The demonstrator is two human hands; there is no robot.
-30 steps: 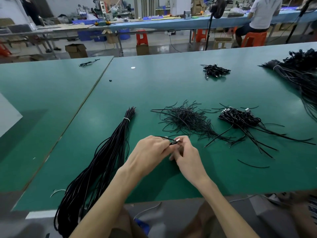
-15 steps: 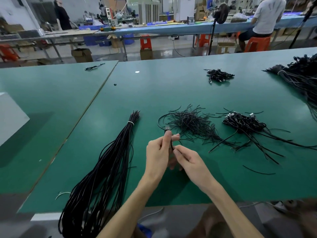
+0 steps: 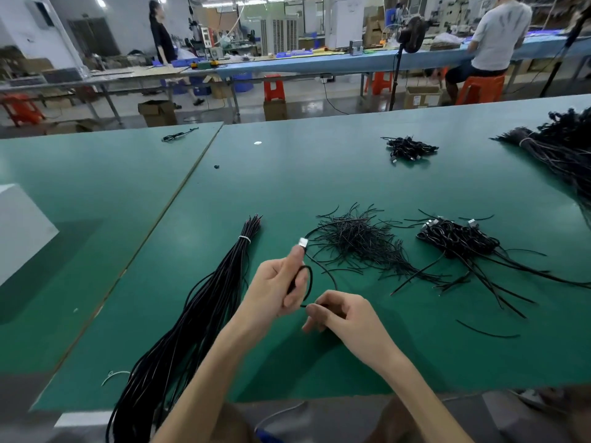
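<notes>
Along the left edge of the table [image 3: 96, 193] sits a white box [image 3: 22, 231]. Next to it lies a long bunch of black cables [image 3: 204, 302], tied near the top with a white band. It runs down past the front edge. It looks like work that waits for its turn.

Near the middle of the front edge, the left grip [image 3: 275, 289] is closed around one black cable [image 3: 311, 279]. A silver plug [image 3: 303, 242] sticks up past the fingertips. One small loop of the cable hangs beside the palm. Just to the right, the right grip [image 3: 345, 311] pinches the same cable lower down, with finger and thumb curled on it. The two are near each other but apart. More of the cable curves away over the table toward a heap of short black ties [image 3: 358, 244].

So the rolling-up looks like it has only just started. One loop is made. The loose part has to be wound in, and then the roll likely needs a tie around it.

Further right lies a heap of rolled cables [image 3: 457, 241] with silver plugs; those look done. Toward the back edge sits a small dark pile [image 3: 411, 148]. By the right edge lies a big dark bunch [image 3: 559, 148].
</notes>
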